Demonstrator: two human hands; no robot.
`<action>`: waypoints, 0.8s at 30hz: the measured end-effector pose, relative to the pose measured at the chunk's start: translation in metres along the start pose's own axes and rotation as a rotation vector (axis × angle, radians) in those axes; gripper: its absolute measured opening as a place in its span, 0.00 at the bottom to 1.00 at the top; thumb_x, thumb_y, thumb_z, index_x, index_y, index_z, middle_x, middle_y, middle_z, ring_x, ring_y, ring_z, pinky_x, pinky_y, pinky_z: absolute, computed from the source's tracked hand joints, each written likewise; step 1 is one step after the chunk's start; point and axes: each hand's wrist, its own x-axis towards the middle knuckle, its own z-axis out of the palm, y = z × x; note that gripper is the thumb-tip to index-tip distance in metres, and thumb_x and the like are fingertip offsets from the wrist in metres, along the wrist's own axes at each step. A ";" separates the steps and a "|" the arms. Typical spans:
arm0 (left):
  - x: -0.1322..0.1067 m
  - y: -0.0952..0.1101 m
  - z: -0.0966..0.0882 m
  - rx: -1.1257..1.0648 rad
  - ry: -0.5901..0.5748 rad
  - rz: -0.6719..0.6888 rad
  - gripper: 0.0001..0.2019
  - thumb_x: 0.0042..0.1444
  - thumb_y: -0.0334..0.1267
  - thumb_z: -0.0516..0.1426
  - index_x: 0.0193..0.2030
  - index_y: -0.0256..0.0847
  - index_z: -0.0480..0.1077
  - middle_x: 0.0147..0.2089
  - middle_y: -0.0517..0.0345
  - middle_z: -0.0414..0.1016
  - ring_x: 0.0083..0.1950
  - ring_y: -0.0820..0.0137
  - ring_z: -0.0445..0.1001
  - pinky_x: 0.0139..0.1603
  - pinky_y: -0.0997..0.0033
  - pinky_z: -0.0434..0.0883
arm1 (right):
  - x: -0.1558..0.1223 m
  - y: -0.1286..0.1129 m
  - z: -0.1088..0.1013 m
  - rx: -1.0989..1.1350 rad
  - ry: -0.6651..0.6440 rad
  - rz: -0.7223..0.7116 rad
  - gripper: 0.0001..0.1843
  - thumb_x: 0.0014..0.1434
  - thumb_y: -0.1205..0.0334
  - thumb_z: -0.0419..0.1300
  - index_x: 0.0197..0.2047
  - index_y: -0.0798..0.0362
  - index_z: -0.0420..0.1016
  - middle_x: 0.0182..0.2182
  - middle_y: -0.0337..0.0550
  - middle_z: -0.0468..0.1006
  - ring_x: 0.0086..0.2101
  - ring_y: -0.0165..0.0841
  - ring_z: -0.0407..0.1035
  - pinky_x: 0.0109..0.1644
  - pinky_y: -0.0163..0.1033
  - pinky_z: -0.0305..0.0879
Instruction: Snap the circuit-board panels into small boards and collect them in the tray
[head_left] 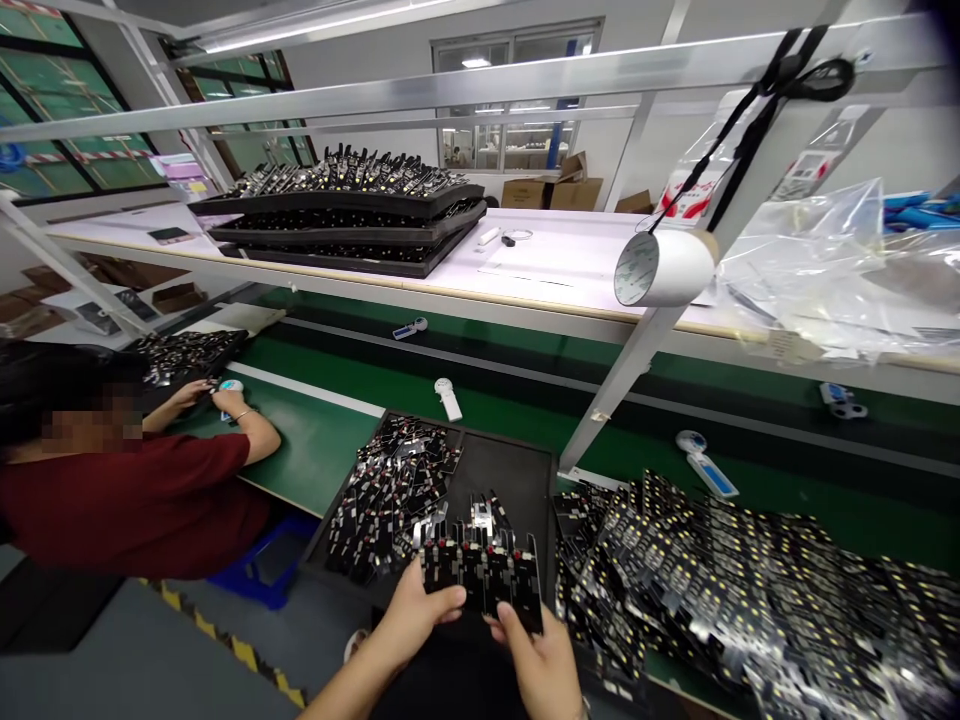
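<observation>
Between my hands is a black circuit board panel [480, 575], made of several joined narrow boards with small red parts along its upper part. My left hand [416, 615] grips its left end, thumb on the face. At the lower right, my right hand [536, 650] pinches the panel with the thumb in front; the fingers behind it are partly hidden. Beneath the panel lies a black tray [510, 470]. Its left half bears a heap of loose small circuit boards [397, 480]. To the right is a large pile of unsplit board panels [720, 570].
At left a co-worker in a red sleeve [187, 465] handles a small white device. More white devices [448, 398] lie on the green conveyor belt [510, 390]. A slanted metal post [615, 390] rises behind the tray. Stacked board trays [345, 225] sit on the shelf above.
</observation>
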 end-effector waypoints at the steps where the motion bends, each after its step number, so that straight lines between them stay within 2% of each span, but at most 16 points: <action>1: 0.001 -0.001 0.003 0.040 0.032 0.031 0.28 0.40 0.42 0.70 0.48 0.41 0.67 0.43 0.50 0.78 0.43 0.58 0.78 0.40 0.62 0.76 | -0.003 -0.002 0.001 -0.084 -0.004 -0.093 0.25 0.51 0.38 0.62 0.32 0.54 0.80 0.30 0.53 0.83 0.31 0.46 0.78 0.37 0.44 0.76; 3: 0.004 -0.004 0.007 0.079 0.077 0.116 0.24 0.42 0.45 0.68 0.44 0.39 0.68 0.41 0.50 0.78 0.40 0.59 0.78 0.38 0.63 0.76 | -0.008 -0.006 0.002 -0.221 -0.015 -0.280 0.22 0.56 0.41 0.59 0.35 0.52 0.81 0.32 0.53 0.83 0.34 0.46 0.78 0.40 0.43 0.74; 5: 0.005 -0.005 0.008 0.060 0.100 0.147 0.21 0.43 0.44 0.67 0.42 0.39 0.68 0.40 0.51 0.78 0.39 0.60 0.77 0.37 0.64 0.75 | -0.009 -0.009 0.003 -0.263 -0.026 -0.353 0.20 0.58 0.44 0.57 0.37 0.51 0.81 0.34 0.52 0.83 0.35 0.45 0.78 0.42 0.42 0.73; 7: 0.004 -0.005 0.006 -0.062 0.054 0.085 0.20 0.44 0.42 0.64 0.44 0.41 0.69 0.42 0.52 0.79 0.41 0.59 0.77 0.38 0.64 0.75 | -0.006 -0.008 0.003 -0.191 -0.056 -0.252 0.22 0.58 0.42 0.57 0.38 0.52 0.79 0.33 0.51 0.83 0.33 0.43 0.78 0.38 0.41 0.74; 10: 0.000 -0.004 0.004 -0.272 -0.118 -0.031 0.19 0.44 0.39 0.62 0.46 0.41 0.69 0.41 0.52 0.80 0.44 0.58 0.78 0.42 0.59 0.75 | 0.005 -0.002 0.002 -0.066 -0.161 -0.064 0.26 0.56 0.37 0.57 0.35 0.55 0.76 0.27 0.48 0.81 0.27 0.40 0.76 0.31 0.40 0.73; 12: -0.003 -0.005 0.006 -0.283 -0.157 -0.048 0.21 0.43 0.38 0.65 0.45 0.41 0.69 0.41 0.51 0.80 0.44 0.57 0.79 0.45 0.58 0.74 | 0.011 0.004 0.001 -0.057 -0.202 -0.009 0.28 0.54 0.35 0.58 0.34 0.56 0.74 0.23 0.46 0.79 0.23 0.38 0.74 0.27 0.39 0.71; 15: -0.006 -0.006 0.011 -0.153 -0.050 -0.035 0.26 0.38 0.39 0.71 0.45 0.42 0.68 0.42 0.52 0.80 0.45 0.57 0.79 0.44 0.60 0.75 | 0.012 0.009 -0.002 -0.145 -0.180 -0.012 0.29 0.52 0.34 0.59 0.33 0.55 0.74 0.22 0.47 0.80 0.22 0.38 0.74 0.25 0.38 0.70; 18: -0.006 -0.008 0.019 -0.056 0.016 -0.002 0.27 0.38 0.43 0.71 0.46 0.42 0.67 0.43 0.51 0.80 0.45 0.56 0.79 0.41 0.61 0.76 | 0.005 0.008 -0.003 -0.282 -0.104 -0.134 0.25 0.57 0.37 0.56 0.31 0.53 0.76 0.22 0.48 0.80 0.22 0.39 0.75 0.27 0.38 0.70; 22: -0.001 -0.013 0.024 0.011 0.091 0.127 0.21 0.40 0.43 0.69 0.38 0.39 0.69 0.35 0.53 0.80 0.36 0.59 0.78 0.36 0.62 0.75 | -0.002 0.004 -0.001 -0.415 -0.076 -0.351 0.22 0.63 0.44 0.51 0.34 0.52 0.78 0.27 0.49 0.81 0.28 0.40 0.76 0.34 0.39 0.70; 24: 0.003 -0.015 0.023 -0.040 0.118 0.138 0.17 0.40 0.41 0.68 0.34 0.39 0.69 0.31 0.55 0.79 0.34 0.62 0.78 0.37 0.63 0.74 | 0.000 0.004 0.000 -0.436 -0.117 -0.365 0.22 0.64 0.45 0.50 0.35 0.52 0.77 0.28 0.49 0.81 0.29 0.39 0.76 0.36 0.38 0.69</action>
